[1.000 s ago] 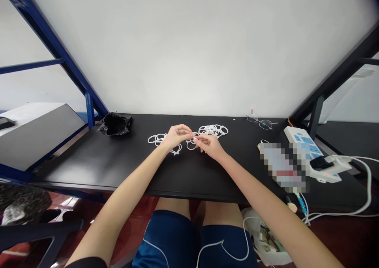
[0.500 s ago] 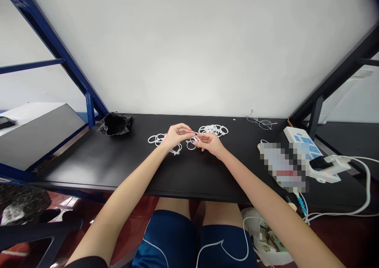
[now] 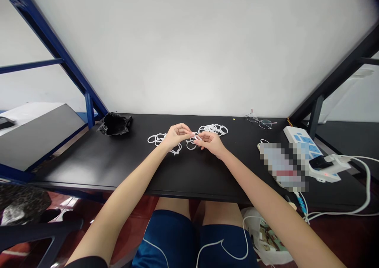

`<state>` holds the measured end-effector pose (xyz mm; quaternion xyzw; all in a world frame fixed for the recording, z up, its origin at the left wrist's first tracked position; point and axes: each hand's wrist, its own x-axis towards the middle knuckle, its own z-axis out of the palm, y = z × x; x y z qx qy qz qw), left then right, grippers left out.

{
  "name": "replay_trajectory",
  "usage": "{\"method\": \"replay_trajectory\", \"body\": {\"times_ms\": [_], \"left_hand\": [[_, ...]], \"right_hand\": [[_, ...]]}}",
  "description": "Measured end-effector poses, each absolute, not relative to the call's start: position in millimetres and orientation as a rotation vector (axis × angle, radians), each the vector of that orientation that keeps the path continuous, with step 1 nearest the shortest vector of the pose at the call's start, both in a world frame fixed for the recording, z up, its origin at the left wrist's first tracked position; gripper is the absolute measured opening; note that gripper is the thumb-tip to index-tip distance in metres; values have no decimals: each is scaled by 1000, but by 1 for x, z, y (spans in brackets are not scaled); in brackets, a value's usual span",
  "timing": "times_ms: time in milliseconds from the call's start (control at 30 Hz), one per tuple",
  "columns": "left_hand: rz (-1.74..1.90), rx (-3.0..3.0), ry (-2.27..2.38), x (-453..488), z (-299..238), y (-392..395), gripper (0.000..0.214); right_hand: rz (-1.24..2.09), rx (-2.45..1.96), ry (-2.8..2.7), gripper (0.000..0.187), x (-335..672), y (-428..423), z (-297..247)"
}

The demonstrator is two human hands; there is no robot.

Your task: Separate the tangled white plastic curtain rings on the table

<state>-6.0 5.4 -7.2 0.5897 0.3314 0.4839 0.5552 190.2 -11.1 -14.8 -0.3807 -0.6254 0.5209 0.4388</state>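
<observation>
A: Left hand point(image 3: 178, 135) status?
B: Thumb and forefinger nearly together at the tips, pinching one side of a white ring point(image 3: 197, 137). The other fingers are loosely curled and off the desk point(image 3: 189, 177).
A: Right hand point(image 3: 211, 142)?
B: Same ring, opposite side. Thumb in front, fingers bent behind it. Almost no gap at the tips, so a pinch, not a fist.
A: Ring position?
B: Between the two sets of fingertips, over the desk. Mostly covered by fingers; only a short bit of white shows.
A: What's directly under it?
B: A loop point(image 3: 191, 148), just below the fingertips on the near side. Can't tell if it's joined to the ring.
A: Anything else close?
B: Left heap point(image 3: 153, 138), white loops, partly hidden by the left hand and wrist. Right heap point(image 3: 213, 130), more of the same, just beyond the right hand. Neither looks gripped; left contact can't be told.
A: Further out?
B: Black bag point(image 3: 115, 132) far left, mouth gaping. Glasses point(image 3: 265, 124) at the back right, well apart from both hands.
</observation>
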Motion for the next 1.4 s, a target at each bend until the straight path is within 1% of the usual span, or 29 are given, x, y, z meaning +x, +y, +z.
{"method": "replay_trajectory", "body": {"times_ms": [267,467,533,767,1133,1267,1400], "left_hand": [[1139,1386,779,-5,-7,5,34],[1147,1406,833,-5,-9,8,34],[1155,1416,851,-5,-10,9,34],[1167,1734,1026,-5,-17,11,26],[1252,2007,1253,-13,-23,16,4],[1232,2158,1335,-16,-23,16,7],[1134,2222,1441,-15,-20,13,7]], "right_hand": [[1274,-956,-1551,37,189,-13,-14],[1175,-990,-1510,51,188,-10,-19],[1142,-998,-1478,52,189,-8,-21],[1060,-1021,-1422,51,193,-4,-24],[978,-1074,-1393,38,193,-4,-24],[969,-1082,-1386,37,193,-5,-22],[969,-1098,-1369,38,193,-5,-23]]}}
